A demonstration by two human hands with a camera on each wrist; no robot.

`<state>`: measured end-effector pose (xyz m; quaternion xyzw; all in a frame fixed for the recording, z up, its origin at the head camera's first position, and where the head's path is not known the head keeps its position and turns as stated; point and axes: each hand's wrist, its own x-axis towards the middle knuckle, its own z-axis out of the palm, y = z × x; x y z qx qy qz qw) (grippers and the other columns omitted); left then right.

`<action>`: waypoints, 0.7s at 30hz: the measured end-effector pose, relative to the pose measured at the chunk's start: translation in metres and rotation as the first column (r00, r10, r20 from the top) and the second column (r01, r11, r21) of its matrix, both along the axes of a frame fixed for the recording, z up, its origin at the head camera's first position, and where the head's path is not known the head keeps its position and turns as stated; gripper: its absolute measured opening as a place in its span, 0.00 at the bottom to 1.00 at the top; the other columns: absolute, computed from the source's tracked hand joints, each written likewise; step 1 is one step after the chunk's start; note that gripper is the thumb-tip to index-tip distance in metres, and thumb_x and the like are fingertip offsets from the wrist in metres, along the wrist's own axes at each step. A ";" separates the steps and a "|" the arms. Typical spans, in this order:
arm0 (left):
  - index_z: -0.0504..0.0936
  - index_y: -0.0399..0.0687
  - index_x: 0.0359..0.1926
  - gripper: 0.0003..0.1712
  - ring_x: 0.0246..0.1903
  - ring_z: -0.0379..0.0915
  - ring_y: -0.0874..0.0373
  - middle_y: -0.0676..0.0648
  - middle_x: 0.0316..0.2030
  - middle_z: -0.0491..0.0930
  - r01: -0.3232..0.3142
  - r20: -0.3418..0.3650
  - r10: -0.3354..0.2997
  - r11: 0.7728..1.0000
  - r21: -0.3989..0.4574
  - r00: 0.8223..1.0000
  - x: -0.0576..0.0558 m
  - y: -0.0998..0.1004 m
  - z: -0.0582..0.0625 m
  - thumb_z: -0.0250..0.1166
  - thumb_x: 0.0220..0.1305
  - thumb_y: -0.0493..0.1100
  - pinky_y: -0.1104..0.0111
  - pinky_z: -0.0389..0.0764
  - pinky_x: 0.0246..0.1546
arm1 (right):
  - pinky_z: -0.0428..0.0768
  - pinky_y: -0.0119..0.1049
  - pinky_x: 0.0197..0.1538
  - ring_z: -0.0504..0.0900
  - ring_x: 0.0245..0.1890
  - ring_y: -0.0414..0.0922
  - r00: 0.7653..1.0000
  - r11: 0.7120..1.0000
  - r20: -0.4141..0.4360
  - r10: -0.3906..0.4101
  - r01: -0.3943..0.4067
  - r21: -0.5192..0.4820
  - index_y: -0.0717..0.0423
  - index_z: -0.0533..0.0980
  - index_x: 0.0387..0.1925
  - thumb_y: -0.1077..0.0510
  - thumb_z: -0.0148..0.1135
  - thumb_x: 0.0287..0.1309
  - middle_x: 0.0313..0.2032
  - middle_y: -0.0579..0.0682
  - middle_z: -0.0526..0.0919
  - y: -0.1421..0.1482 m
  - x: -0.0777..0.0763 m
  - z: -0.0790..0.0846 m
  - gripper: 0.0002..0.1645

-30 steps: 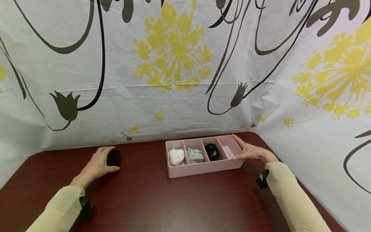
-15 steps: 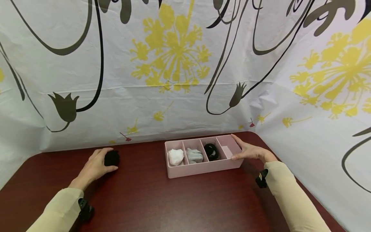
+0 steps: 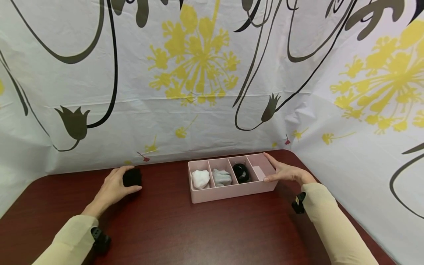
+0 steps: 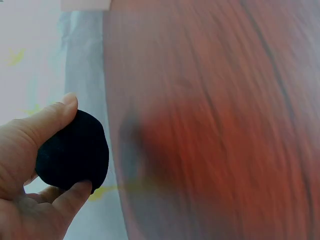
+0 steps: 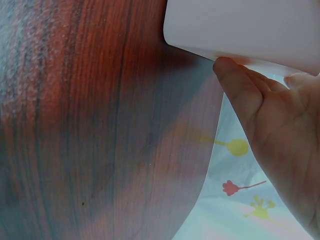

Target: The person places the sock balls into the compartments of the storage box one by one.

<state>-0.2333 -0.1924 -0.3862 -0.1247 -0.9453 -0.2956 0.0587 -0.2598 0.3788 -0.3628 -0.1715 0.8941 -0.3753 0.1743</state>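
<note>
At the left of the table, my left hand [image 3: 113, 188] holds a black rounded bundle [image 3: 132, 177] between thumb and fingers. The left wrist view shows this matt, dark bundle [image 4: 75, 150] pinched from two sides. On the right stands a long pink divided box [image 3: 232, 191]. My right hand [image 3: 289, 173] grips its right end, thumb at the front rim and fingers at the far corner. From left, its compartments hold a white crumpled bundle [image 3: 200, 179], a grey folded cloth bundle [image 3: 222, 177] and a shiny black round thing [image 3: 241, 173]. The right-end compartment shows a pale patch inside.
The dark red wooden table [image 3: 205, 235] has rounded far corners. A white patterned curtain [image 3: 139, 84] hangs directly behind it and along the right side. Bare tabletop lies between the left hand and the box.
The left hand has shifted slightly right with the black bundle, which has turned a little in its fingers. The right hand and the pink box have stayed in place.
</note>
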 end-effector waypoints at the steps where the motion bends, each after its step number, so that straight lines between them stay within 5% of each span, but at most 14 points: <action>1: 0.63 0.38 0.65 0.45 0.57 0.57 0.29 0.27 0.59 0.61 0.004 0.003 -0.004 1.000 0.009 1.000 0.000 0.003 0.002 0.72 0.51 0.52 0.37 0.65 0.50 | 0.42 0.67 0.65 0.31 0.70 0.64 1.000 1.000 0.001 0.001 -0.001 0.001 0.55 0.31 0.73 0.52 0.70 0.47 0.72 0.64 0.29 0.000 0.000 0.000 0.67; 9: 0.63 0.40 0.66 0.45 0.59 0.59 0.32 0.30 0.61 0.63 0.072 -0.029 -0.070 0.995 0.068 0.997 0.000 0.035 0.018 0.72 0.51 0.52 0.39 0.66 0.51 | 0.42 0.67 0.65 0.31 0.71 0.64 1.000 1.000 0.008 0.000 0.000 -0.004 0.54 0.31 0.73 0.52 0.70 0.48 0.72 0.63 0.28 0.000 0.001 0.001 0.67; 13: 0.64 0.42 0.66 0.44 0.41 0.69 0.43 0.33 0.61 0.65 0.102 -0.036 -0.099 0.989 0.103 0.994 0.000 0.055 0.024 0.72 0.51 0.51 0.53 0.74 0.38 | 0.42 0.67 0.65 0.31 0.70 0.64 1.000 1.000 0.002 0.001 -0.001 -0.011 0.55 0.31 0.73 0.52 0.70 0.48 0.72 0.64 0.29 0.000 0.001 0.000 0.67; 16: 0.65 0.43 0.65 0.43 0.29 0.64 0.54 0.36 0.58 0.68 0.112 -0.047 -0.107 0.986 0.124 0.993 -0.001 0.069 0.026 0.73 0.50 0.50 0.64 0.68 0.27 | 0.42 0.67 0.65 0.32 0.70 0.64 1.000 1.000 0.001 0.001 -0.001 -0.013 0.55 0.31 0.73 0.52 0.70 0.48 0.72 0.64 0.29 0.000 0.000 -0.001 0.67; 21: 0.67 0.44 0.64 0.44 0.30 0.65 0.55 0.38 0.58 0.70 0.132 -0.073 -0.122 0.979 0.154 0.990 -0.003 0.094 0.031 0.74 0.48 0.51 0.65 0.69 0.29 | 0.42 0.66 0.65 0.32 0.70 0.64 1.000 1.000 -0.003 0.000 0.000 -0.010 0.55 0.31 0.73 0.52 0.70 0.48 0.72 0.64 0.29 0.001 0.000 -0.001 0.67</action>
